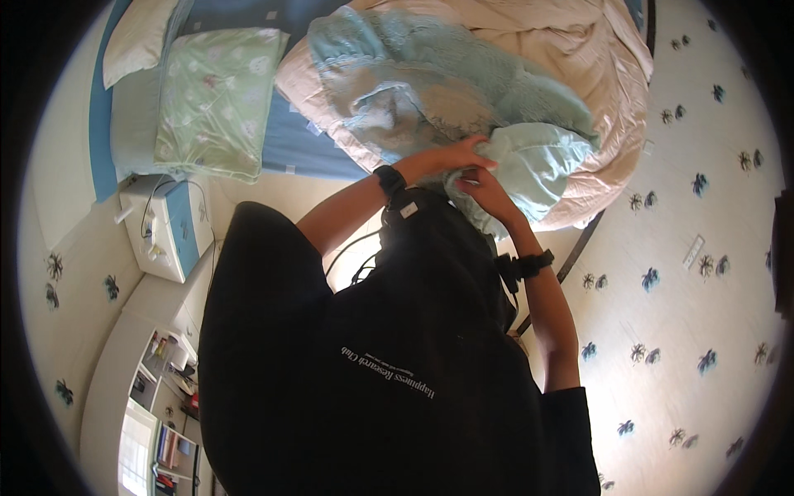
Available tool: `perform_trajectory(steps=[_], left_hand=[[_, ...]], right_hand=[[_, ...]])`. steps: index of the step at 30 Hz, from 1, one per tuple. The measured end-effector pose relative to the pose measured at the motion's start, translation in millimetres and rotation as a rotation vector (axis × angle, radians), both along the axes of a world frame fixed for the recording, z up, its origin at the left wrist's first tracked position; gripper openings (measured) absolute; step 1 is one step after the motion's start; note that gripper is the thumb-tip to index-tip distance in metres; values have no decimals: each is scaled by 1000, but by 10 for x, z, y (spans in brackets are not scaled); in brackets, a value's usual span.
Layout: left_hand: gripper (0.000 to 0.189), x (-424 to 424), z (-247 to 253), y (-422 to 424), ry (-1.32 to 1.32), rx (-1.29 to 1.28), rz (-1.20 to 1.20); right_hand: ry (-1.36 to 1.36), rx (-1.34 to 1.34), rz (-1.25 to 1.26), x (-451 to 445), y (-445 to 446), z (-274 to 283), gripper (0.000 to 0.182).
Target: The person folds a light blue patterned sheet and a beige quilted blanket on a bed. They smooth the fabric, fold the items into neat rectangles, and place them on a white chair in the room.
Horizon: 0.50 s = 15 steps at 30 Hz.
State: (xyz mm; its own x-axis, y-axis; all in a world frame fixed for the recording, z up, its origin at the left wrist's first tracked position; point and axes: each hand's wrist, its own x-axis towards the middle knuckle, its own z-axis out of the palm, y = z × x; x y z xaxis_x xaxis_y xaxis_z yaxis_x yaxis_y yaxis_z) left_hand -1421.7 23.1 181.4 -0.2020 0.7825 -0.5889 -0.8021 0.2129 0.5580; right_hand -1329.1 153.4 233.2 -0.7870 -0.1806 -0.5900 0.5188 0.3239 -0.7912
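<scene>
A light blue lace-trimmed bed cover lies rumpled over a beige quilt on the bed. My left hand has its thumb and fingers around the edge of the blue fabric. Close below it, my right hand is curled at the same edge, with its fingertips partly hidden in the folds. Beside the hands, a paler, smoother part of the cover bulges out to the right. Some of the blue cloth hangs down between my right hand and my body. Each wrist wears a black band with a small device.
A folded green floral blanket and a cream pillow lie on the blue sheet to the left. A white bedside cabinet with a cable stands below them. The patterned wall runs along the right.
</scene>
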Motion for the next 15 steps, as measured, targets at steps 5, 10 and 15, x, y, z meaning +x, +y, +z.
perform_trajectory(steps=[5,10,15], left_hand=[[67,142,-512,92,422,-103,-119],[62,312,-218,83,439,-80,-48],[57,551,-407,-11,581,-169,-127]], right_hand=[[-359,-226,-78,64,411,176,39],[-253,107,-562,305,1139,-135,45],[-288,278,-881,76,1775,-343,79]])
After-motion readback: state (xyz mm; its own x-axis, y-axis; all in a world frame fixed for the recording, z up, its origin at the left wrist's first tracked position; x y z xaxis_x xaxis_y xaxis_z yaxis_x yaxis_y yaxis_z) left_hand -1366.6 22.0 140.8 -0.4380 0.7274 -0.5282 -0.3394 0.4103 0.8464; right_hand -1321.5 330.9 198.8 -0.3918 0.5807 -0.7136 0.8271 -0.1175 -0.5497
